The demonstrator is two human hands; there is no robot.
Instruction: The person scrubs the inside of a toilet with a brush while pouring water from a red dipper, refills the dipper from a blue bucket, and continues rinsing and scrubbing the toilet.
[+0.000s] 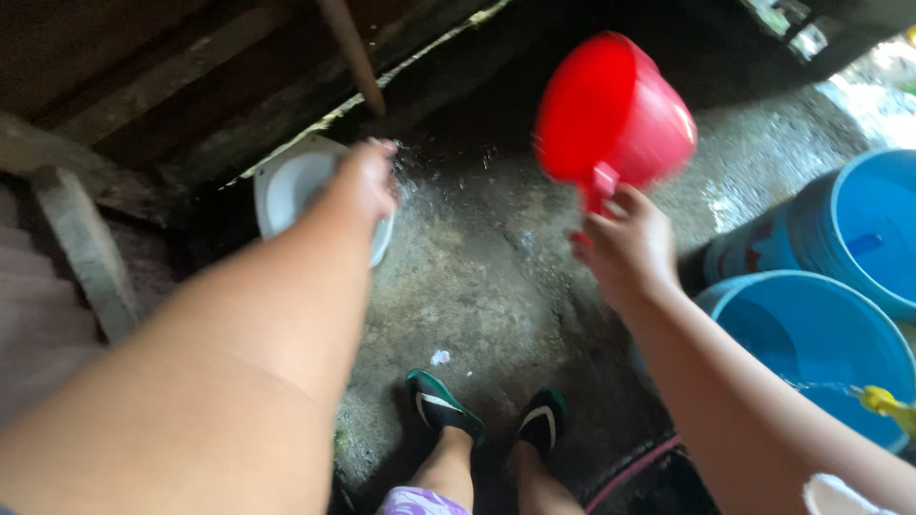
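Note:
My right hand point(627, 250) grips the handle of a red plastic dipper point(611, 113), held up and tilted with its mouth turned to the left. My left hand point(367, 183) reaches forward and holds a white bowl point(289, 188) by its rim near the wall. Water droplets spray beside that hand over the wet concrete floor point(487, 277). The fingers of my left hand are hidden behind the hand itself.
Two blue buckets point(821, 334) point(873, 229) stand at the right, the nearer one holding water. A yellow object point(887, 402) pokes in at the right edge. My feet in dark sandals point(439, 405) stand below. Wooden planks and a post point(86, 248) line the left.

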